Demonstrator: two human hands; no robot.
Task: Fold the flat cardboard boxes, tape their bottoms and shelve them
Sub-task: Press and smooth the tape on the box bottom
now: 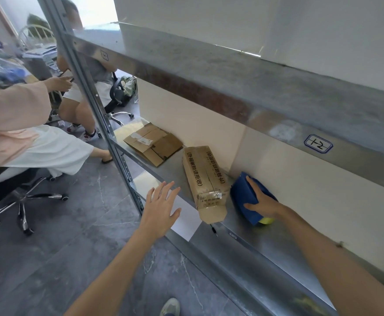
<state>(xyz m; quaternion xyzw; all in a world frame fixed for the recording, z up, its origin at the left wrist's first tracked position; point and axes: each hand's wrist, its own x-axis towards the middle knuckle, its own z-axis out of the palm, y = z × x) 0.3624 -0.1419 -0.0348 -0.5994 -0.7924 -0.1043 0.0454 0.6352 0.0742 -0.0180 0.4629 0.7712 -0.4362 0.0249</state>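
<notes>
Reaching into grey metal shelf [266,247], head view. R hand [262,204] wraps blue plastic tape dispenser [241,195] by wall. L hand [161,208] hovers, fingers spread, holding nothing. Long brown taped cardboard box [205,179] lies on its side between them; flattened brown cardboard box [153,145] behind. Prob. light, stiff, crushable: grip long box by side faces.

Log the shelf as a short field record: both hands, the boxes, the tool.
left hand: open, fingers spread, above white sheet at the front edge of shelf
right hand: grips blue tool, likely the tape dispenser, which rests on shelf by the wall
printed box: lies on shelf between the hands, seam up
flattened box: farther along shelf, apart from printed box
boxes in hand: none
</notes>
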